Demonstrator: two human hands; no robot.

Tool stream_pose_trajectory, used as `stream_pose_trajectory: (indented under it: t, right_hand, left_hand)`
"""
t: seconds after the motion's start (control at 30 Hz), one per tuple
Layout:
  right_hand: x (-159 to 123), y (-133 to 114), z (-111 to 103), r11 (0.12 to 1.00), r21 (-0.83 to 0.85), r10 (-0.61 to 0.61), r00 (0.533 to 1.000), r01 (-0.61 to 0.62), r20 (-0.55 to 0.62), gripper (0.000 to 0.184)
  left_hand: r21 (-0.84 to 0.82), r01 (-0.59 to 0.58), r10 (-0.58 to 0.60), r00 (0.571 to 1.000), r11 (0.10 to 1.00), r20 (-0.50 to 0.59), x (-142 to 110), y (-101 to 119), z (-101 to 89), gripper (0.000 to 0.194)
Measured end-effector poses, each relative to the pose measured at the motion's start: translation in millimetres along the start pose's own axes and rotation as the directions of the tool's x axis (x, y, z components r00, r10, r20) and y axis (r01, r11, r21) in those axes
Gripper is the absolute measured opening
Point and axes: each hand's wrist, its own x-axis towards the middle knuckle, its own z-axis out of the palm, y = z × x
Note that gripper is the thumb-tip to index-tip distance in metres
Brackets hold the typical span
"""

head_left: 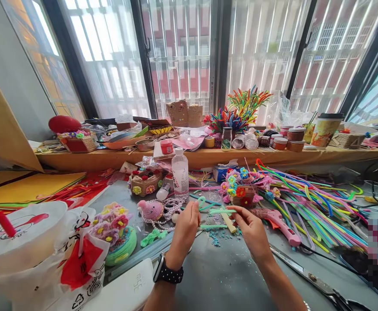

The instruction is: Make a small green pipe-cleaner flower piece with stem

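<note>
My left hand [189,220], with a watch on its wrist, pinches a pale green pipe cleaner [219,211] whose near end is bent into a small loop above the fingers. My right hand [249,224] grips the straight end of the same pipe cleaner between thumb and fingers. Behind and below it, a cream-coloured stick [229,223] lies on the grey table, beside scattered teal fuzz clippings [217,237]. To the right of my right hand is a pink hot glue gun [281,225]. Bright green pipe cleaner pieces [153,237] lie left of my left hand.
A pile of coloured pipe cleaners [318,211] spreads on the right, with large scissors [308,276] in front. A plastic bottle [180,172], a flower basket [244,194], a fuzzy flower pot [122,248], a white box-like device [127,287] and a lidded cup [23,233] surround the work area.
</note>
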Motion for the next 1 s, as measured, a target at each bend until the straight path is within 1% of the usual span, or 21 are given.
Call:
stream_pose_trajectory:
  t: [0.07,0.13,0.2,0.27,0.33,0.4,0.47,0.53,0.77,1.0]
  right_hand:
    - [-1,-2,0,0.996,-0.054,-0.066,0.998,0.067,0.019,0.032]
    - [-2,-5,2,0.987,-0.089,-0.129,0.989,0.136,0.077,0.031]
    - [-4,-7,5,0.983,-0.093,-0.14,0.978,0.155,0.152,0.031]
    - [-6,-8,9,0.989,-0.068,-0.117,0.974,0.132,0.194,0.031]
    - [-8,-7,12,0.994,-0.028,-0.102,0.978,0.109,0.184,0.031]
    - [-8,-7,12,0.995,0.003,-0.097,0.984,0.098,0.151,0.03]
    - [-8,-6,12,0.996,0.016,-0.094,0.988,0.092,0.12,0.031]
    - [-8,-7,11,0.996,0.018,-0.094,0.99,0.092,0.105,0.031]
    - [-9,-9,11,0.999,-0.005,-0.054,0.994,0.054,0.098,0.03]
    - [-10,-10,11,0.989,-0.087,-0.113,0.99,0.12,0.081,0.027]
  left_hand:
    - [0.041,-0.05,0.051,0.998,0.998,-0.031,1,0,-1.9,0.036]
    - [0.096,-0.093,0.098,0.994,0.991,-0.046,1,1,-3.5,0.032]
    - [0.115,-0.114,0.118,0.993,0.987,-0.03,-1,3,-3.1,0.029]
    - [0.084,-0.12,0.119,0.993,0.989,0.021,-3,5,0.0,0.027]
    - [0.009,-0.106,0.105,0.99,0.994,0.098,-5,8,4.9,0.023]
    - [-0.087,-0.064,0.079,0.98,0.994,0.182,-7,10,9.8,0.02]
    - [-0.164,-0.022,0.061,0.97,0.986,0.237,-8,11,13.4,0.018]
    - [-0.194,-0.009,0.06,0.964,0.981,0.26,-9,12,15.3,0.017]
    - [-0.227,-0.02,0.094,0.943,0.974,0.319,-10,10,18.1,0.019]
    - [-0.223,0.002,0.071,0.944,0.975,0.322,-11,9,19.0,0.015]
